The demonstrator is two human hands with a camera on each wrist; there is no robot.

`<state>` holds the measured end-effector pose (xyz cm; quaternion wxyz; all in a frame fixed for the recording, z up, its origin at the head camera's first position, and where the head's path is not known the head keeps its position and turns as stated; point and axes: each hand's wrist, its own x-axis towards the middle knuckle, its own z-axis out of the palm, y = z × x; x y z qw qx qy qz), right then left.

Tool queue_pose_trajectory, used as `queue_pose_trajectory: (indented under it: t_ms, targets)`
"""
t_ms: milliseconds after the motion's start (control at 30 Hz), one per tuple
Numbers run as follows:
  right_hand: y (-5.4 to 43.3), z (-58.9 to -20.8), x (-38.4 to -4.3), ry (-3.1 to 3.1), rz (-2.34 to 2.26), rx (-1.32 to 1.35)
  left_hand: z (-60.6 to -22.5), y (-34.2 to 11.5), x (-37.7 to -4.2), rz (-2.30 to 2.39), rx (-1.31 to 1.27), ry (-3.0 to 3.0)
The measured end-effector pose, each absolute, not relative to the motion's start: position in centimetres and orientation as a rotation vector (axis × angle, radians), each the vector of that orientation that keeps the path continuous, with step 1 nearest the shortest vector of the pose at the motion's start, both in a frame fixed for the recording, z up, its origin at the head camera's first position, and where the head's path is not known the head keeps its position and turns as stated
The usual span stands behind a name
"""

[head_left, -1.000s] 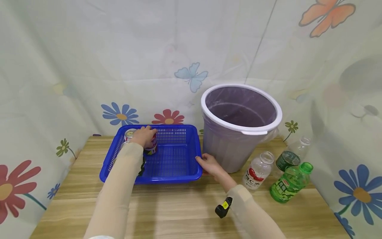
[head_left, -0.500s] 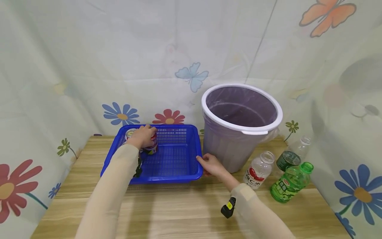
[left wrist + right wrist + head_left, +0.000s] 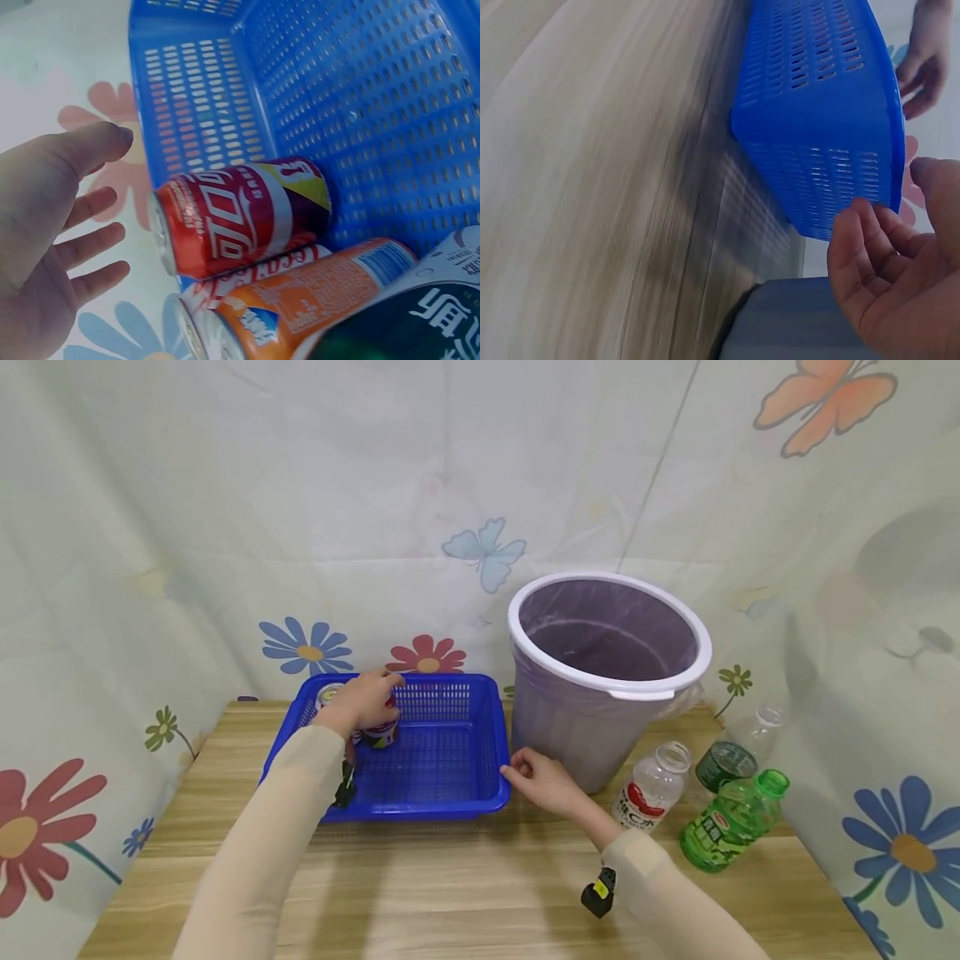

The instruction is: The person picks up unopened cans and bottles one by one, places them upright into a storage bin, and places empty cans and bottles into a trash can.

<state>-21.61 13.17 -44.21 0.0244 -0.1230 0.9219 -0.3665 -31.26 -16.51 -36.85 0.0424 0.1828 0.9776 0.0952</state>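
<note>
My left hand (image 3: 365, 700) is over the left part of the blue plastic basket (image 3: 442, 760), fingers spread. In the left wrist view it stands apart from the red cola can (image 3: 244, 214), with nothing in its grasp. Beside that can lie an orange soda can (image 3: 315, 292), another red-and-white can (image 3: 289, 262), and a bottle with a dark green label (image 3: 420, 322). My right hand (image 3: 546, 785) is at the basket's right rim. Its fingers are loosely bent, fingertips right by the outer wall, and the thumb stands off the rim in the right wrist view.
A grey bin (image 3: 570, 735) with a white rim and a liner stands right of the basket. Further right are a clear bottle with a red-and-white label (image 3: 648, 789), a green bottle (image 3: 735, 822) and a clear bottle with a dark label (image 3: 738, 747). All stand on a wooden table (image 3: 450, 893).
My left hand's fingers have spread and lifted from the red can. My right hand has loosened from the basket's rim and shifted slightly right.
</note>
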Motion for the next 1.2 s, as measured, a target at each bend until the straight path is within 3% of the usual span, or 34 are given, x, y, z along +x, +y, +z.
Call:
queue_pose_trajectory:
  t_ms: [467, 1200]
  targets:
    - [14.5, -43.1, -20.2, 2.948, -1.054, -0.76, -34.3, -14.2, -30.3, 0.495, 0.713, 3.022]
    - [17.2, -39.7, -16.7, 3.268, -0.769, -1.024, -31.6, -9.7, -29.3, 0.747, 0.846, 3.013]
